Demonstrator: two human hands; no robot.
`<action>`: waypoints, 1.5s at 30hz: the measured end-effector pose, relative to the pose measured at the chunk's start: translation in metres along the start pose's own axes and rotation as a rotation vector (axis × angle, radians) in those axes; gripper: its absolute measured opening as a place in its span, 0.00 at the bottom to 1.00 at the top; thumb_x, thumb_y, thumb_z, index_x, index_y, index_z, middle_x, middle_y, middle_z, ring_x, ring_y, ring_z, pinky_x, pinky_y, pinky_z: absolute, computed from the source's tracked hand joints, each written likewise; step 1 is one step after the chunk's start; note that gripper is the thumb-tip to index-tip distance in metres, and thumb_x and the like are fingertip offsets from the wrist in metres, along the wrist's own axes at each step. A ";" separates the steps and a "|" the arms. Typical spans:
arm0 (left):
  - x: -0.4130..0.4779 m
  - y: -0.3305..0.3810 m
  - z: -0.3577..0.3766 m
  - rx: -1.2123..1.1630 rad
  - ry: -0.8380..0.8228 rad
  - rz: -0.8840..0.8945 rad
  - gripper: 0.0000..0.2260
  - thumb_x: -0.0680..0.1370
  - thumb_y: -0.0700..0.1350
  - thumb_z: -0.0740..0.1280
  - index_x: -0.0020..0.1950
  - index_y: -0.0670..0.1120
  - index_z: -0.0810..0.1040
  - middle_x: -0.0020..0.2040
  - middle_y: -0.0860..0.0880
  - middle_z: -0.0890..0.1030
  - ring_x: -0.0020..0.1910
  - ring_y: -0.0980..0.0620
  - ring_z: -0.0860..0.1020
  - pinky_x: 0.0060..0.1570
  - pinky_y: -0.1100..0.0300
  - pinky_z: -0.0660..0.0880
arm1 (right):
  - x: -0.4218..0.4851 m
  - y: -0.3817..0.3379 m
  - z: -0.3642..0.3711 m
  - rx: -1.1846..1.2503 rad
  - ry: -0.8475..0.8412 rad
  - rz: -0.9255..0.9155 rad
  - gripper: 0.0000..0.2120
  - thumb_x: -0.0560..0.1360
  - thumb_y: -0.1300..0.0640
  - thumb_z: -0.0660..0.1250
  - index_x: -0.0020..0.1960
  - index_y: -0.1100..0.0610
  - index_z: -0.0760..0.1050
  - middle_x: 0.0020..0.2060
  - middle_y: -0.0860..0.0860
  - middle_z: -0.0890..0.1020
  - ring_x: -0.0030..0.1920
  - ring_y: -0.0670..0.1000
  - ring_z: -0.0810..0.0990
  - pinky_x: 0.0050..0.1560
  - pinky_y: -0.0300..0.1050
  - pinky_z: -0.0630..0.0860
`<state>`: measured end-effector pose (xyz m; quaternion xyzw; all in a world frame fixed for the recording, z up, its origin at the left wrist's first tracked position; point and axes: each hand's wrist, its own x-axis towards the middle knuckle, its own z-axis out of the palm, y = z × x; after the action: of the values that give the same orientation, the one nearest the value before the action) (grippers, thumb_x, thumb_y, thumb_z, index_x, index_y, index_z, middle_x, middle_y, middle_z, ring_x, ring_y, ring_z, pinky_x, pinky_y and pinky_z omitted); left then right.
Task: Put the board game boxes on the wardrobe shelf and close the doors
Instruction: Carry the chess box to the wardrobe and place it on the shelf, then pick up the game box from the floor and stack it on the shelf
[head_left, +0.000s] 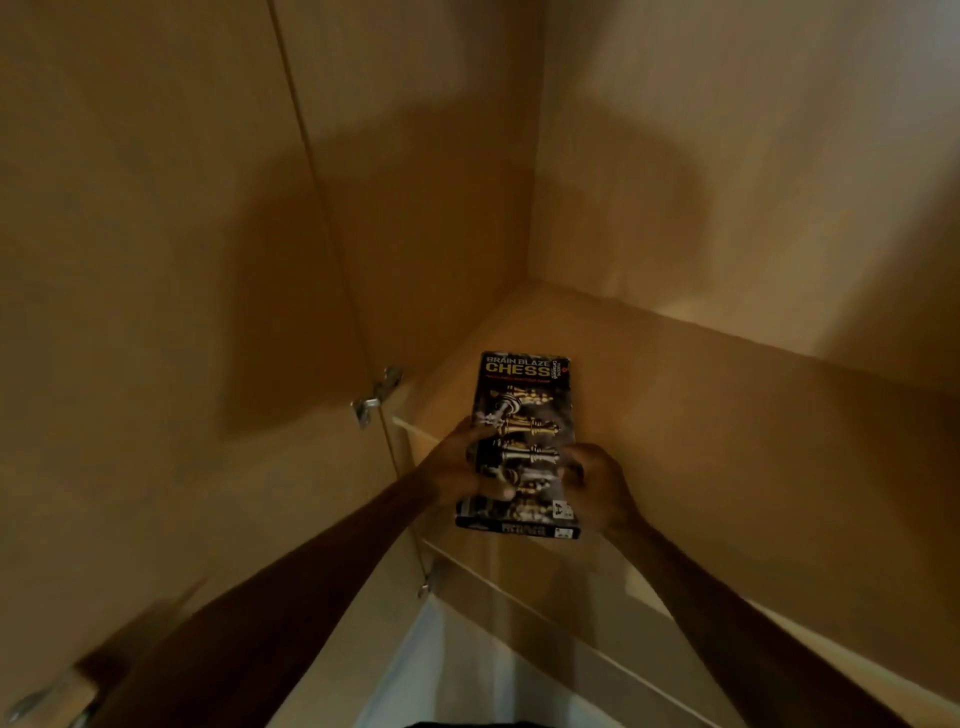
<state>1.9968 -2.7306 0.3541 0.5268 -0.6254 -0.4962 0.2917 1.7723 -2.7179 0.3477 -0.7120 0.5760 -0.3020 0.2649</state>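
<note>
A black chess box (522, 410) with gold lettering and chess pieces printed on its lid lies flat on the wooden wardrobe shelf (727, 431), its near end at the shelf's front edge. My left hand (460, 465) grips the box's left side near that end. My right hand (597, 483) grips its right side. Both forearms reach up from below. The wardrobe's left door (156, 312) stands open.
The wardrobe's back wall (727, 156) and left side wall (426, 182) meet in a corner behind the box. Metal hinges (376, 397) sit on the left door edge. A lower shelf edge (545, 613) and a pale floor strip (415, 675) show below.
</note>
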 end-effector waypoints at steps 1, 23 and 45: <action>0.013 -0.004 -0.005 0.106 -0.047 0.027 0.40 0.54 0.53 0.84 0.64 0.59 0.74 0.73 0.52 0.60 0.73 0.47 0.63 0.71 0.50 0.67 | 0.014 0.005 0.003 -0.006 -0.006 0.011 0.08 0.73 0.70 0.62 0.44 0.63 0.79 0.41 0.60 0.80 0.44 0.60 0.79 0.45 0.51 0.75; 0.032 -0.005 -0.028 0.748 0.451 -0.245 0.36 0.70 0.32 0.62 0.77 0.50 0.61 0.79 0.49 0.58 0.75 0.44 0.61 0.67 0.51 0.71 | 0.107 -0.011 0.044 -0.098 -0.402 -0.333 0.26 0.72 0.68 0.59 0.69 0.58 0.71 0.76 0.54 0.60 0.75 0.54 0.60 0.70 0.45 0.68; -0.259 -0.068 0.152 -0.256 1.275 -0.569 0.11 0.77 0.38 0.66 0.58 0.47 0.81 0.50 0.53 0.84 0.49 0.57 0.81 0.48 0.68 0.73 | -0.102 -0.034 0.107 0.224 -0.871 -0.214 0.17 0.76 0.61 0.64 0.64 0.55 0.76 0.53 0.48 0.82 0.51 0.43 0.79 0.54 0.37 0.77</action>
<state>1.9586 -2.4339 0.2805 0.8191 -0.1076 -0.2177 0.5196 1.8578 -2.6082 0.2875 -0.7950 0.2981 -0.0605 0.5248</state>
